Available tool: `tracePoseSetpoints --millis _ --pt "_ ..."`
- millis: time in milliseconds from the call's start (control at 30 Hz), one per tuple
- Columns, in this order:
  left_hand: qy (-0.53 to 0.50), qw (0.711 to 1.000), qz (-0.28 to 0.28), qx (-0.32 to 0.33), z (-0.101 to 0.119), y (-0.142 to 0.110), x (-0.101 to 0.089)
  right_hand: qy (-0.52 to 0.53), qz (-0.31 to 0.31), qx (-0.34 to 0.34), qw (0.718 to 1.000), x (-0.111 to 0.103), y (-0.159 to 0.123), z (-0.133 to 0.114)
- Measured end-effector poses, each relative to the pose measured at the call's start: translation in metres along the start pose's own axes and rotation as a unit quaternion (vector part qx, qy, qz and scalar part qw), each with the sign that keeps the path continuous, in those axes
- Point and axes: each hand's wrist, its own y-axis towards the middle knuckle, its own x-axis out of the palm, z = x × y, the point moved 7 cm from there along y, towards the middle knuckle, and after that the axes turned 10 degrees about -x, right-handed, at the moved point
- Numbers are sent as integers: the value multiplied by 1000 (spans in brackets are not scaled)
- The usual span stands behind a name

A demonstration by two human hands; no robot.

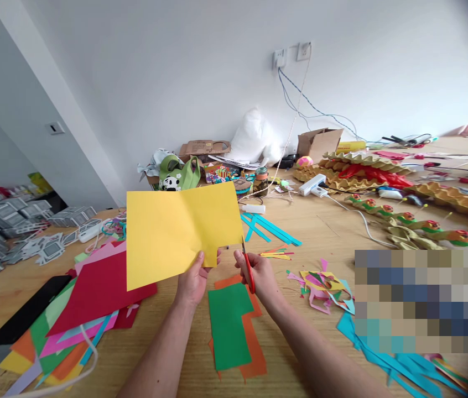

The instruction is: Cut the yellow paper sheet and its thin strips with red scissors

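A large yellow paper sheet (171, 232), with a notch cut from its lower right corner, is held up by my left hand (196, 276). The thumb lies on the near face and the fingers go behind it. In my right hand (261, 276) is a pair of scissors (249, 273) with red handles, its blades pointing up at the sheet's right edge. Whether the blades are parted cannot be made out. Below both hands, a green paper piece (229, 326) with a stepped edge lies over orange paper (256, 354) on the table.
Stacked coloured paper (97, 293) covers the left side. Blue paper strips (273, 229) lie beyond my hands, paper scraps (325, 284) to the right. A white power strip (312, 185), egg-carton pieces (429, 221) and a cardboard box (319, 142) stand farther back. A white cable (88, 354) crosses the near left.
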Motion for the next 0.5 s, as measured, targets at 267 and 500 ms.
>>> tracePoseSetpoints --millis 267,500 --pt "-2 1000 4 11 2 -1 1 -20 14 -26 999 -2 3 2" --pt "-2 1000 3 2 2 -2 3 -21 18 -19 999 -2 2 2"
